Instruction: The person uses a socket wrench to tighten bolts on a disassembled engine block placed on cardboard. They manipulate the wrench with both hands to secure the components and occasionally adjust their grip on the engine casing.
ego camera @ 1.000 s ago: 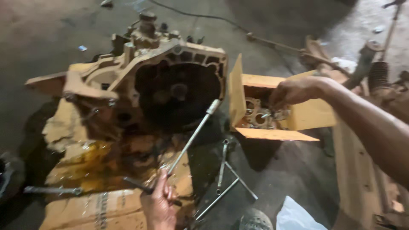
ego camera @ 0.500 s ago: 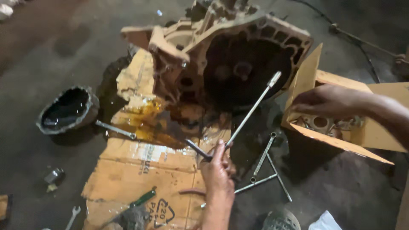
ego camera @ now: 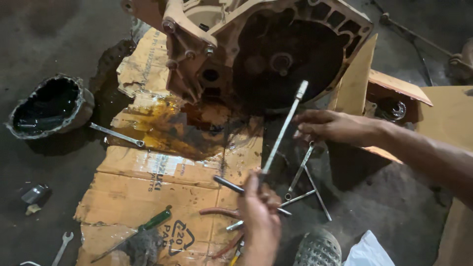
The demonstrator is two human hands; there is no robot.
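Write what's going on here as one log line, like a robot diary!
left hand: holds T-handle wrench | right hand: open, by wrench tip | gearbox housing: on oily cardboard | oil pan: left

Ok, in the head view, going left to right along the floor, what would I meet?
Black oil pan → flat wrench → green-handled screwdriver → left hand holding the T-handle socket wrench → right hand → open cardboard box.
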